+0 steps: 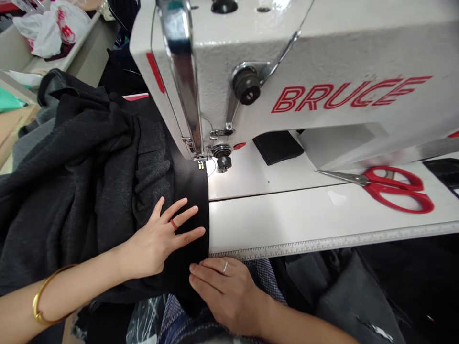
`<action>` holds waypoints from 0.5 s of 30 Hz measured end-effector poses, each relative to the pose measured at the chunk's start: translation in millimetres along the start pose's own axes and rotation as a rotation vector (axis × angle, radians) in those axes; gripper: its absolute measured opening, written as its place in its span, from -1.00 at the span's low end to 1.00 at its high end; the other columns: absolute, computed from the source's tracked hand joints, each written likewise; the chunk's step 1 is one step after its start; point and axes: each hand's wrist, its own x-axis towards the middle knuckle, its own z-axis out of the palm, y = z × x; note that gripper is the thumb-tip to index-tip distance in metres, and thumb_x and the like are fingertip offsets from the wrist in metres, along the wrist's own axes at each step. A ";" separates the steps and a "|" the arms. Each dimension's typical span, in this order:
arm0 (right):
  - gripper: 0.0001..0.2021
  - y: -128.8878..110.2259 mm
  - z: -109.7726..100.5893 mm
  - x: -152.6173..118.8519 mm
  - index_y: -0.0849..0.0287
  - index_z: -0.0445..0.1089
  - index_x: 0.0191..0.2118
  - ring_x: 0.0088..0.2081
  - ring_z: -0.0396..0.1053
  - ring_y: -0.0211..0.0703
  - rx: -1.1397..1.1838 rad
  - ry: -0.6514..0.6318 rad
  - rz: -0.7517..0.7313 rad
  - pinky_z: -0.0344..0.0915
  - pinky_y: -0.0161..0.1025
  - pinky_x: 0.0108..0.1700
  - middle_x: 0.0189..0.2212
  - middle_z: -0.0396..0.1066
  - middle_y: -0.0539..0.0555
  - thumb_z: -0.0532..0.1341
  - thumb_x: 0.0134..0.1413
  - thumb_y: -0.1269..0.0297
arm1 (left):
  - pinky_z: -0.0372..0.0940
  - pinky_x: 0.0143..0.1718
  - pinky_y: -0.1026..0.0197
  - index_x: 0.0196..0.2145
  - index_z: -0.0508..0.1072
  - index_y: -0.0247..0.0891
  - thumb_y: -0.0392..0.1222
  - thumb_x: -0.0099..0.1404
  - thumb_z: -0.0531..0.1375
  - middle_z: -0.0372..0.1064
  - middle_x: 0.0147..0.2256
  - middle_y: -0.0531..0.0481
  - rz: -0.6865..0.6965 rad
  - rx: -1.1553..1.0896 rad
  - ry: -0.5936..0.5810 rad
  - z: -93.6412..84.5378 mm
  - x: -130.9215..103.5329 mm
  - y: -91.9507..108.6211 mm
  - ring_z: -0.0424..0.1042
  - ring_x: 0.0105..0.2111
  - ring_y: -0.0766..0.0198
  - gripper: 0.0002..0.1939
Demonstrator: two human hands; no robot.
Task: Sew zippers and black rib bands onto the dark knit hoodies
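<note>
A dark grey garment (pixel 107 186) is bunched on the left of the sewing machine (pixel 322 71). Its smooth black band (pixel 188 179) runs flat toward the presser foot (pixel 201 165). On the band and the fabric beside it lies my left hand (pixel 161 239), palm down with fingers spread, a red ring on one finger. Nearer to me, my right hand (pixel 229 291) has its fingers pressed together on the band's edge at the table's front. The thumb of that hand is hidden.
Red-handled scissors (pixel 387 184) lie on the white machine table (pixel 272 222), right of the needle. Behind the needle is a folded black cloth piece (pixel 278 147). A ruler strip (pixel 304 246) follows the front edge. White plastic bags (pixel 53 28) sit at the upper left.
</note>
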 end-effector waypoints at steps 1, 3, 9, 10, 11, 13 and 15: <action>-0.76 0.0 0.0 0.4 0.34 0.38 -0.23 -0.25 0.29 -0.18 -0.004 0.000 0.003 0.31 -0.27 -0.29 -0.20 0.41 0.07 0.00 0.06 0.47 | -0.29 0.01 -0.43 0.11 0.11 0.02 -0.49 -0.14 0.05 -0.15 0.20 -0.10 0.003 0.003 -0.004 0.2 -0.4 -0.5 -0.26 0.19 -0.13 -0.17; -0.77 1.3 0.0 1.6 0.32 0.38 -0.23 -0.25 0.29 -0.20 -0.013 0.001 0.005 0.30 -0.27 -0.29 -0.20 0.41 0.05 0.01 0.06 0.46 | -0.29 0.02 -0.42 0.11 0.12 0.03 -0.49 -0.14 0.06 -0.10 0.18 -0.09 0.010 0.012 -0.009 0.2 0.7 -4.1 -0.22 0.18 -0.11 -0.18; -0.76 16.4 -2.7 11.0 0.30 0.37 -0.20 -0.26 0.30 -0.22 -0.068 -0.025 -0.014 0.27 -0.27 -0.31 -0.18 0.41 0.03 0.01 0.08 0.45 | -0.26 0.02 -0.42 0.12 0.10 0.01 -0.54 -0.18 0.03 -0.09 0.17 -0.11 0.021 0.043 -0.002 -2.6 12.2 -20.6 -0.22 0.17 -0.08 -0.13; -0.76 19.7 -3.6 13.5 0.30 0.37 -0.20 -0.25 0.30 -0.22 -0.081 -0.030 -0.022 0.27 -0.27 -0.31 -0.18 0.41 0.03 0.00 0.09 0.45 | -0.26 0.02 -0.41 0.12 0.10 0.00 -0.55 -0.18 0.03 -0.10 0.17 -0.11 0.018 0.049 -0.002 -3.3 14.4 -23.1 -0.22 0.17 -0.08 -0.12; -0.76 22.8 -4.6 16.2 0.30 0.37 -0.20 -0.24 0.30 -0.22 -0.094 -0.034 -0.030 0.27 -0.27 -0.30 -0.18 0.41 0.03 0.00 0.09 0.46 | -0.25 0.03 -0.41 0.12 0.09 0.00 -0.56 -0.19 0.03 -0.11 0.17 -0.11 0.013 0.056 -0.003 -4.0 16.6 -25.6 -0.21 0.17 -0.08 -0.12; -0.77 28.1 -7.3 22.3 0.29 0.38 -0.21 -0.24 0.31 -0.22 -0.123 -0.039 -0.041 0.26 -0.28 -0.28 -0.19 0.41 0.03 0.00 0.10 0.46 | -0.24 0.03 -0.40 0.12 0.08 0.00 -0.56 -0.20 0.03 -0.12 0.18 -0.11 0.003 0.070 -0.003 -5.6 21.3 -30.6 -0.21 0.17 -0.08 -0.10; -0.76 32.3 -10.7 28.7 0.30 0.39 -0.23 -0.25 0.32 -0.23 -0.164 -0.039 -0.051 0.26 -0.29 -0.27 -0.21 0.42 0.04 -0.01 0.11 0.47 | -0.22 0.03 -0.40 0.13 0.07 0.01 -0.57 -0.20 0.03 -0.12 0.18 -0.10 -0.009 0.085 0.002 -7.4 26.5 -36.2 -0.19 0.17 -0.07 -0.09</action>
